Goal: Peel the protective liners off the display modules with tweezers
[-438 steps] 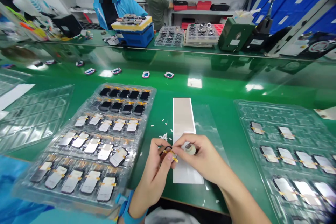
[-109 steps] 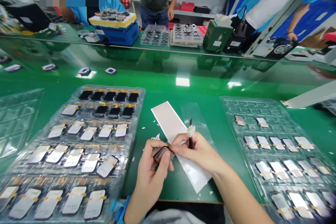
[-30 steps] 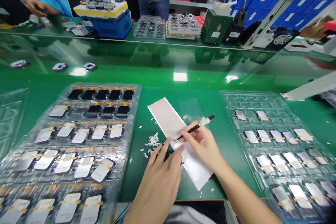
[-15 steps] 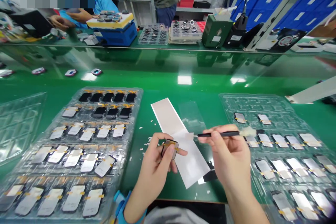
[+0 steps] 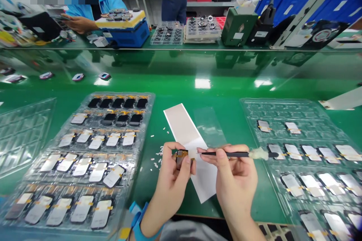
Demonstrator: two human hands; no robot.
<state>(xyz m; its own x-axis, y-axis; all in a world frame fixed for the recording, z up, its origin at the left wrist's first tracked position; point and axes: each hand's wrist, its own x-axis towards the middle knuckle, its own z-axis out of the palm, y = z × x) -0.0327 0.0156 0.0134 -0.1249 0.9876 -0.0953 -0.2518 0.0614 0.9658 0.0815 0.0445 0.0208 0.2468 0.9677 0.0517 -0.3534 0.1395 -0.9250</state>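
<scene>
My left hand [image 5: 171,182] is closed around a small watch screen [image 5: 180,157] with an orange flex cable, pinched between thumb and fingers. In my right hand [image 5: 237,177] is a pair of slim black tweezers [image 5: 236,154], with pale wrapping near the back end. Their tips point left, close to the screen; whether they touch it or grip anything, I cannot tell. Beneath both hands lies a long sheet of white backing paper [image 5: 203,188], its far part greyish. Small white scraps [image 5: 156,165] are scattered left of it.
On the left, a clear plastic tray [image 5: 141,131] carries rows of screens; another clear tray [image 5: 254,109] with screens stands on the right. A clear film [image 5: 210,124] lies beside the paper. Behind are a blue box [image 5: 127,34], a green box [image 5: 239,28] and a co-worker's hands [image 5: 80,24].
My right hand has brought the tweezers left and slightly down, close to the screen. The white piece seen at their tips is no longer distinguishable. My left hand has tilted the screen.
</scene>
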